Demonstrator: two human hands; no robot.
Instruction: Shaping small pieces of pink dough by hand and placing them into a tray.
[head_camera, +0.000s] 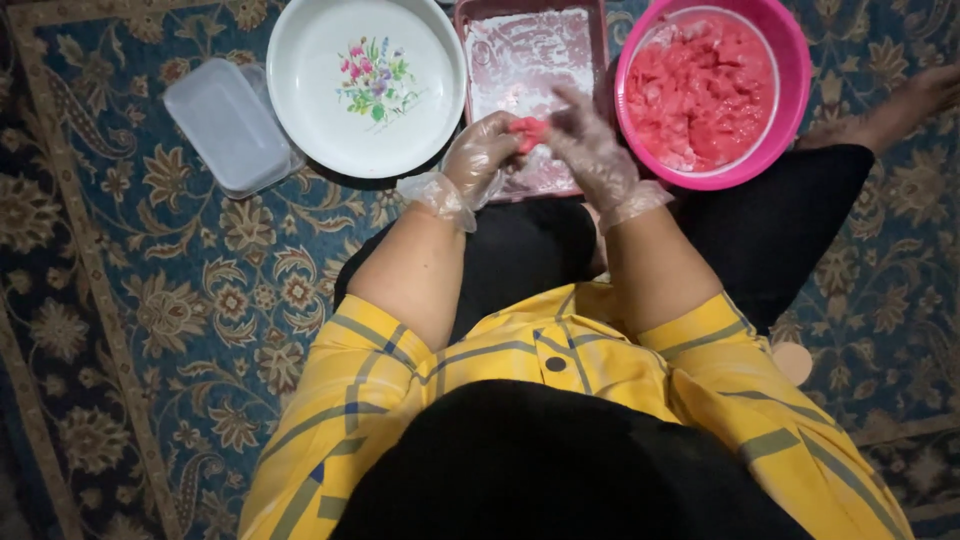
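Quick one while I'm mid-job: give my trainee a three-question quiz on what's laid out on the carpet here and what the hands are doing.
1. True or false: both hands wear thin clear gloves.
2. Which container holds the red chunks? A) white floral plate B) pink bowl C) clear lidded box
3. What lies directly beneath the two hands?

Key
1. True: the left hand and right hand are both gloved, and together pinch a small red piece between their fingers.
2. B: the pink bowl is full of them; the white floral plate holds no food, and the clear lidded box is shut.
3. The rectangular tray, dusted with white powder.
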